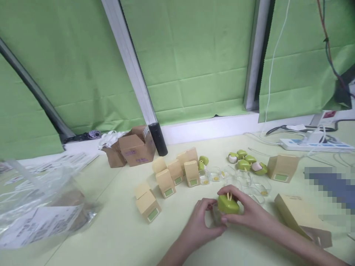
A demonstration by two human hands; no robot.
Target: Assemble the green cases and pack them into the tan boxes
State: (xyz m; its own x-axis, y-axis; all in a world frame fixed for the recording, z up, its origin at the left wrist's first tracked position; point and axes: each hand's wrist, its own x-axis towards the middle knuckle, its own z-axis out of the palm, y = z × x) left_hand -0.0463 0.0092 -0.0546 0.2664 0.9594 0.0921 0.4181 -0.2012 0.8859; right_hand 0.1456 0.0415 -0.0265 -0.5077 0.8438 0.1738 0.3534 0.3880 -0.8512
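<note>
My right hand (240, 207) grips a glossy green rounded case (228, 205) with two small cream prongs on top. My left hand (201, 221) is closed around a clear plastic cup (215, 216), just left of the green case; whether the two touch I cannot tell. Beyond my hands stand several clear plastic cups (244, 178), some with a yellow spot at the base. Behind these lie several more green cases (243, 165), two showing a white part. Small tan cartons (166, 183) with green labels stand to the left.
An open tan box (302, 216) lies by my right forearm, and another tan carton (283, 168) stands behind it. A white power strip (316, 145) with cables sits at back right. A brown cardboard box (137, 147), a black cylinder (158, 140) and a clear plastic bag (50, 210) are leftward.
</note>
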